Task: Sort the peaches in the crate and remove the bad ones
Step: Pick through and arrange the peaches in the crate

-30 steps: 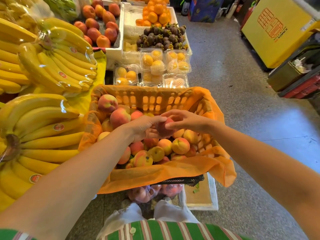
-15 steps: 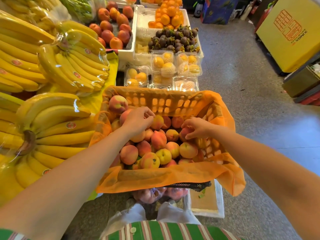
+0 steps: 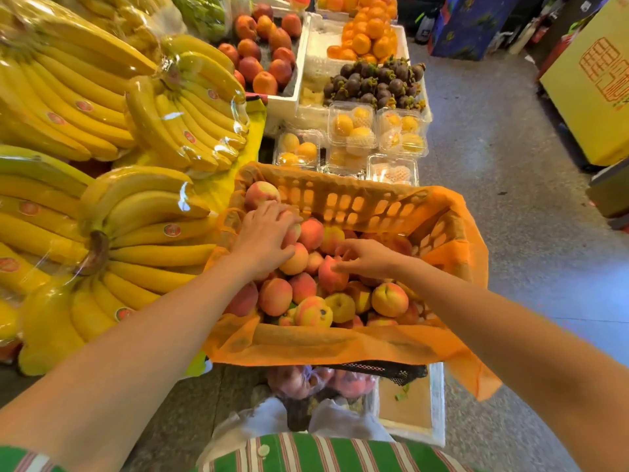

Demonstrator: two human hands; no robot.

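Note:
A plastic crate [image 3: 340, 199] lined with orange mesh cloth [image 3: 323, 345] holds several peaches, red, pink and yellow. My left hand [image 3: 262, 235] lies palm down at the crate's far left, fingers curled around a pale peach [image 3: 293, 233]. My right hand [image 3: 369, 258] hovers over the middle of the pile with fingers apart, its thumb and fingertips touching a red peach [image 3: 328, 275]. One peach [image 3: 260, 194] sits high in the far left corner, just beyond my left hand. A yellow peach with dark spots [image 3: 315, 311] lies near the front edge.
Wrapped banana bunches [image 3: 136, 216] crowd the left side against the crate. Clear clamshells of yellow fruit [image 3: 352, 127], mangosteens [image 3: 374, 83] and oranges stand behind it. A bag of peaches [image 3: 306, 383] and a white foam box [image 3: 437, 403] sit below. Bare floor lies to the right.
My hands have parted from the peach they held together a second ago. The left moved to the far left of the pile, the right shifted left onto the red peach.

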